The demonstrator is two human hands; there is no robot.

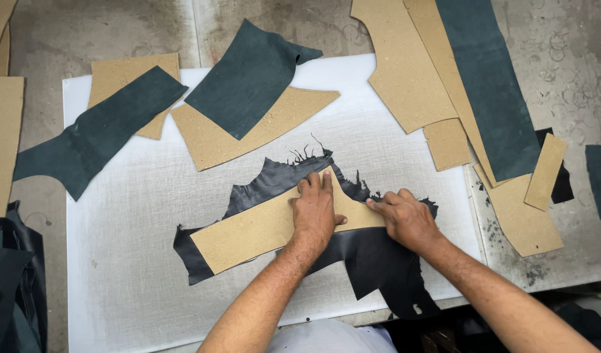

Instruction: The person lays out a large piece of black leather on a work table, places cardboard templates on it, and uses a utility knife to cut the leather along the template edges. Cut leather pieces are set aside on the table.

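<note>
A ragged-edged black leather piece [379, 261] lies on a white cutting board [130, 261]. A long tan cardboard pattern [248, 232] rests across it. My left hand [317, 209] presses flat on the middle of the pattern, near its peak. My right hand [405, 219] sits at the pattern's right end. Its fingers are curled together, with the fingertips at the pattern's edge on the leather. Whatever is under those fingers is hidden.
Dark green leather pieces [248, 75] [98, 131] lie on other cardboard patterns [215, 140] at the back of the board. More patterns [405, 65] and a green strip [490, 85] lie at the right. Dark leather [13, 274] is piled at the left edge.
</note>
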